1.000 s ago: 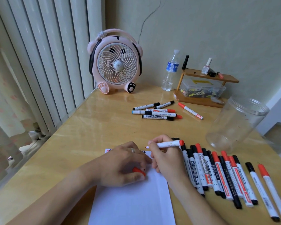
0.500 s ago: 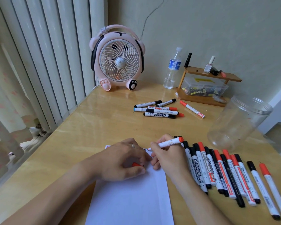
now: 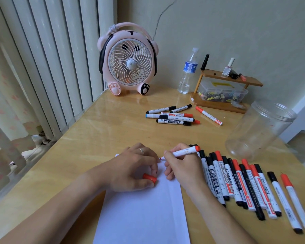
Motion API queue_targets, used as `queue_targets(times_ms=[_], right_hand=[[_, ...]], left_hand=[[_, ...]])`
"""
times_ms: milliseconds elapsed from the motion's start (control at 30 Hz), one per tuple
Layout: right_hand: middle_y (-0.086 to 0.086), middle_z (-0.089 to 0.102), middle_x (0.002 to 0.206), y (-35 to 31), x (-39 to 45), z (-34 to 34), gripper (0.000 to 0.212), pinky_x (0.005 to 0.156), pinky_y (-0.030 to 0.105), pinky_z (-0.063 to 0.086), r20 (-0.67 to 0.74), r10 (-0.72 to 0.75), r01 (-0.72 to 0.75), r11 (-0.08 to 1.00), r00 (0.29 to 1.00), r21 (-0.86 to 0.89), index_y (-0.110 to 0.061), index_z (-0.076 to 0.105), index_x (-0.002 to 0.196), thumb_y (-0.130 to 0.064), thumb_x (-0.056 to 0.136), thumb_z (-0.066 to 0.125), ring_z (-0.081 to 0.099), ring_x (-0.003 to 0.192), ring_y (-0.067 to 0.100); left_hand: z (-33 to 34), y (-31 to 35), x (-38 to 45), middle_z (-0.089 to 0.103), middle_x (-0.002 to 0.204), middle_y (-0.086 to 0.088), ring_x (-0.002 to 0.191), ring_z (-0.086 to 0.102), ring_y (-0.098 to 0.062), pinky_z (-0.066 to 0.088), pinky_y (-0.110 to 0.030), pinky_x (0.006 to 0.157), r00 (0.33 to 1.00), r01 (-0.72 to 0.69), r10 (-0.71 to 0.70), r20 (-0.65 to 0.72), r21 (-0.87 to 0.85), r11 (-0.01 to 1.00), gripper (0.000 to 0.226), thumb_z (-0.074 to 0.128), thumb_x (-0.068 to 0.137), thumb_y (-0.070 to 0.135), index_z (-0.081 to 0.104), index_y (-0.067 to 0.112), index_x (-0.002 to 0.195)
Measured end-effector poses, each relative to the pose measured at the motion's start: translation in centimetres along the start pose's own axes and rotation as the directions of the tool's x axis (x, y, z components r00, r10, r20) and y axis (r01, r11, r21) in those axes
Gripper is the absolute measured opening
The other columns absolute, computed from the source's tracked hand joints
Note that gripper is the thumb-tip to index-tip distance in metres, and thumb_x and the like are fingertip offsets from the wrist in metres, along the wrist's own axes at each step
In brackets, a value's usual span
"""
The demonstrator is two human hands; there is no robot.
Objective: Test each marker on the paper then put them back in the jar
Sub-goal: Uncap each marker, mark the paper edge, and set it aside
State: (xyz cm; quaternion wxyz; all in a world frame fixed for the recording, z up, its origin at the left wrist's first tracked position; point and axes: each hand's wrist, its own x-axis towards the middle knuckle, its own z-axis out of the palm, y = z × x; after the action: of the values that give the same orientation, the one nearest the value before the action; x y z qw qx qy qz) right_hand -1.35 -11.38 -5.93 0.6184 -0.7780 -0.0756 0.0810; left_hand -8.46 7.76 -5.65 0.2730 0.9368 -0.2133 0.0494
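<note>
Red cap (image 3: 149, 178) now exposed, marker (image 3: 180, 153) tip half-hidden.

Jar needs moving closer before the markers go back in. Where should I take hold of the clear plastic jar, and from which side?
Grip the clear plastic jar around its wall just under the threaded rim, coming from its near left side. It stands upright and open-mouthed, apparently empty, with bare table there; the row of markers lies in front of its base, so a low frontal reach risks scattering them.

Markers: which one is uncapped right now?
The red marker in the right hand; its cap is in the left hand.
</note>
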Motion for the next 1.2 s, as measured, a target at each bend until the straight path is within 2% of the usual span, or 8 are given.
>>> queue_targets(times_ms=[200, 300, 367, 433, 600, 733, 967, 1200], right_hand=[[0.022, 0.069, 0.075, -0.3, -0.2, 0.0, 0.013, 0.046, 0.030, 0.047, 0.001, 0.019, -0.019, 1.000, 1.000, 0.004, -0.006, 0.060, 0.081, -0.011, 0.092, 0.066, 0.063, 0.047, 0.026], [0.021, 0.070, 0.075, -0.3, -0.2, 0.0, 0.013, 0.046, 0.030, 0.047, 0.006, 0.022, -0.022, 1.000, 1.000, -0.002, -0.004, 0.060, 0.083, -0.011, 0.092, 0.066, 0.063, 0.048, 0.026], [0.021, 0.070, 0.074, -0.2, -0.2, -0.1, 0.013, 0.046, 0.030, 0.048, 0.007, 0.018, -0.018, 1.000, 1.000, -0.011, -0.003, 0.059, 0.085, -0.012, 0.092, 0.066, 0.063, 0.048, 0.026], [0.020, 0.070, 0.074, -0.2, -0.2, 0.0, 0.014, 0.046, 0.029, 0.048, 0.007, 0.014, -0.013, 1.000, 1.000, -0.015, -0.004, 0.058, 0.085, -0.013, 0.092, 0.067, 0.063, 0.048, 0.026], [0.021, 0.069, 0.072, -0.1, 0.0, 0.0, 0.016, 0.048, 0.031, 0.048, 0.004, 0.008, -0.008, 1.000, 1.000, -0.010, -0.006, 0.057, 0.083, -0.013, 0.093, 0.068, 0.062, 0.047, 0.025], [0.018, 0.069, 0.070, 0.1, 0.1, 0.0, 0.018, 0.049, 0.032, 0.049, 0.011, 0.010, -0.010, 1.000, 1.000, -0.020, -0.007, 0.057, 0.082, -0.014, 0.093, 0.069, 0.062, 0.047, 0.025], [0.025, 0.068, 0.075, -0.2, -0.1, 0.0, 0.015, 0.047, 0.032, 0.049, -0.002, 0.017, -0.017, 1.000, 1.000, 0.000, -0.004, 0.058, 0.086, -0.011, 0.094, 0.069, 0.062, 0.048, 0.026], [0.017, 0.067, 0.067, -0.2, -0.2, 0.0, 0.015, 0.047, 0.031, 0.049, -0.004, 0.021, -0.021, 1.000, 1.000, -0.013, -0.001, 0.057, 0.089, -0.010, 0.093, 0.068, 0.063, 0.047, 0.026]], left_hand=[[-0.1, -0.9, -0.1, 0.048, 0.120, 0.019, 0.121, 0.038, -0.007, 0.036, -0.044, 0.104, 0.977, 0.179, -0.165, -0.138, 0.101, 0.979, 0.023, 0.053, 0.081, 0.053, 0.057, 0.039, 0.099], [0.1, -1.3, -0.1, 0.039, 0.137, 0.018, 0.136, 0.031, -0.007, 0.026, -0.042, 0.116, 0.959, 0.268, -0.254, -0.123, 0.118, 0.956, 0.051, 0.050, 0.079, 0.068, 0.048, 0.042, 0.123], [0.4, -1.3, -0.1, 0.029, 0.153, 0.016, 0.151, 0.015, -0.008, 0.012, -0.041, 0.123, 0.957, 0.290, -0.285, -0.058, 0.143, 0.946, 0.077, 0.050, 0.076, 0.083, 0.036, 0.047, 0.142], [0.5, -1.3, 0.0, 0.019, 0.164, 0.012, 0.157, -0.001, -0.009, 0.002, -0.044, 0.125, 0.956, 0.289, -0.293, -0.005, 0.178, 0.941, 0.087, 0.050, 0.076, 0.090, 0.026, 0.052, 0.151], [0.3, -1.1, 0.1, 0.009, 0.170, 0.006, 0.157, -0.013, -0.011, -0.005, -0.046, 0.125, 0.948, 0.302, -0.315, 0.047, 0.183, 0.935, 0.082, 0.054, 0.080, 0.086, 0.026, 0.058, 0.152], [0.2, -1.2, 0.1, 0.008, 0.170, 0.006, 0.156, -0.014, -0.009, -0.007, -0.047, 0.125, 0.945, 0.308, -0.321, 0.058, 0.167, 0.937, 0.078, 0.056, 0.080, 0.084, 0.029, 0.062, 0.149], [0.3, -1.3, 0.2, 0.008, 0.170, 0.007, 0.156, -0.015, -0.008, -0.008, -0.047, 0.125, 0.942, 0.317, -0.330, 0.062, 0.160, 0.935, 0.078, 0.056, 0.079, 0.085, 0.028, 0.063, 0.148], [0.4, -1.4, 0.2, 0.008, 0.170, 0.007, 0.156, -0.014, -0.009, -0.009, -0.044, 0.125, 0.944, 0.314, -0.326, 0.051, 0.163, 0.935, 0.079, 0.057, 0.079, 0.084, 0.028, 0.062, 0.149]])
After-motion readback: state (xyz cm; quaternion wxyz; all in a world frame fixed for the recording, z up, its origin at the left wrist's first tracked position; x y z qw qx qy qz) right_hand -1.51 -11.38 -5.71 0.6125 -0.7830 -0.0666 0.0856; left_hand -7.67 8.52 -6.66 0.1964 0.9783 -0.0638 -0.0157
